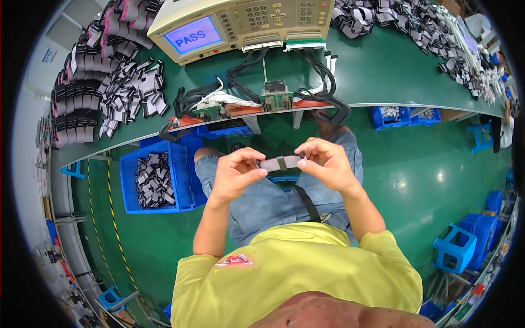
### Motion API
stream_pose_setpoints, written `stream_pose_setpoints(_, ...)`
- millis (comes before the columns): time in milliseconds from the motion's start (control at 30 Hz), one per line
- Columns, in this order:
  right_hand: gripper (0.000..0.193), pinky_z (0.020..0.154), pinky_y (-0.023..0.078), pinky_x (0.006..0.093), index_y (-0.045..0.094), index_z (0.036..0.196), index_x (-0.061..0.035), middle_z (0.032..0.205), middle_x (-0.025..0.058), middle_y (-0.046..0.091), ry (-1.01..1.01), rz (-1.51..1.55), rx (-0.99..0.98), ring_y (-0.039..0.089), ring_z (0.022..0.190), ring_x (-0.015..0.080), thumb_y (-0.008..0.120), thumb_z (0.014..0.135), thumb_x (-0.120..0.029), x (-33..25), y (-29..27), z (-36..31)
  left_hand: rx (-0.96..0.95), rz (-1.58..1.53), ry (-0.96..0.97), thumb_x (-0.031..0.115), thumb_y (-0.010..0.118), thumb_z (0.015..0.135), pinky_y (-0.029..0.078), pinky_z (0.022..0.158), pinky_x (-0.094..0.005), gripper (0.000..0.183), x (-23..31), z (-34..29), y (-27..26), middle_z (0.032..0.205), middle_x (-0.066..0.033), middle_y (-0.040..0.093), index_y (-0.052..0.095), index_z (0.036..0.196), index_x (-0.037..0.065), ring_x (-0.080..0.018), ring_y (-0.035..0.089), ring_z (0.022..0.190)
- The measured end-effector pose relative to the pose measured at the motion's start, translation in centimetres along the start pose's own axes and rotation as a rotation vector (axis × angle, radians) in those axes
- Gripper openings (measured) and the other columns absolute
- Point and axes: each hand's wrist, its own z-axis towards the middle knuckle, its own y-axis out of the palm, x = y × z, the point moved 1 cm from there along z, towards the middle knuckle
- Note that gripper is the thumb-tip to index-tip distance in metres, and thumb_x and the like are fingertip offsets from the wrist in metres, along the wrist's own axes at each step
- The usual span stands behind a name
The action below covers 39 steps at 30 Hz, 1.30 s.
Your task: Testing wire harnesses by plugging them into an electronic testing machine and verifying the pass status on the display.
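Observation:
A short grey ribbon cable (270, 164) with black connectors is stretched between my two hands above my lap. My left hand (239, 170) pinches the connector at its left end between thumb and fingers. The opposite end connector is gripped by my right hand (325, 161). A dark band or middle connector (281, 162) crosses the cable halfway along. Beyond my hands, at the table's front edge, stands a small green circuit board fixture (276, 97) with black and white wires running from it to a cream tester (240, 30) with a lit screen.
Grey ribbon cables (131, 90) lie in heaps and rows on the green table (377, 71), at left and far right. A blue bin (127, 183) of cables stands left of my legs. Black clamps (340, 112) jut from the table edge. A blue stool (455, 249) stands at right.

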Motion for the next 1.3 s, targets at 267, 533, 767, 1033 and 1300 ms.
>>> stream_pose_setpoints(267, 0.018, 0.069, 0.055, 0.0278, 0.069, 0.102, 0.0018, 0.094, 0.0084, 0.066, -0.457, -0.556, 0.328, 0.068, 0.077, 0.0165, 0.08, 0.087, -0.001, -0.2, 1.7, 4.8, 0.4, 0.606, 0.42, -0.003, 0.081, 0.085, 0.051, 0.068, -0.0257, 0.02, 2.1, 4.5, 0.5, 0.094, -0.0065, 0.07, 0.071, 0.102, -0.001, -0.0125, 0.064, 0.078)
stream_pose_setpoints(533, 0.018, 0.065, 0.057, 0.0346, 0.072, 0.098, 0.0011, 0.091, 0.0118, 0.07, -0.642, -0.693, 0.582, 0.072, 0.075, 0.0268, 0.084, 0.084, -0.002, 1.1, 2.0, 7.2, 0.33, 0.588, 0.474, -0.009, 0.075, 0.091, 0.056, 0.086, -0.0259, 0.027, 1.1, 6.8, -0.1, 0.114, -0.0092, 0.067, 0.07, 0.117, -0.004, -0.0147, 0.068, 0.099)
stream_pose_setpoints(767, 0.017, 0.064, 0.057, 0.0355, 0.072, 0.094, 0.0006, 0.089, 0.0122, 0.07, -0.656, -0.751, 0.596, 0.071, 0.074, 0.0293, 0.084, 0.083, -0.002, 1.1, 2.2, 7.5, 0.363, 0.597, 0.504, -0.007, 0.077, 0.088, 0.059, 0.083, -0.0291, 0.026, 1.3, 7.2, -0.1, 0.107, -0.0112, 0.072, 0.072, 0.113, -0.002, -0.0187, 0.072, 0.095)
stream_pose_setpoints(1033, 0.016, 0.062, 0.055, 0.0358, 0.07, 0.093, 0.001, 0.084, 0.0126, 0.068, -0.661, -0.715, 0.637, 0.07, 0.071, 0.0292, 0.083, 0.084, -0.001, 1.3, 2.4, 7.8, 0.33, 0.655, 0.509, -0.011, 0.074, 0.09, 0.058, 0.089, -0.0298, 0.027, 1.2, 7.3, -0.5, 0.114, -0.0122, 0.068, 0.07, 0.116, -0.005, -0.0194, 0.071, 0.102)
stream_pose_setpoints(1300, 0.017, 0.058, 0.052, 0.0372, 0.068, 0.09, 0.0002, 0.081, 0.0111, 0.066, -0.622, -0.77, 0.624, 0.067, 0.067, 0.0294, 0.083, 0.085, -0.004, 1.0, 2.4, 7.9, 0.335, 0.673, 0.533, -0.012, 0.074, 0.089, 0.058, 0.089, -0.0297, 0.027, 1.1, 7.4, -0.6, 0.113, -0.0125, 0.069, 0.07, 0.115, -0.005, -0.02, 0.071, 0.102)
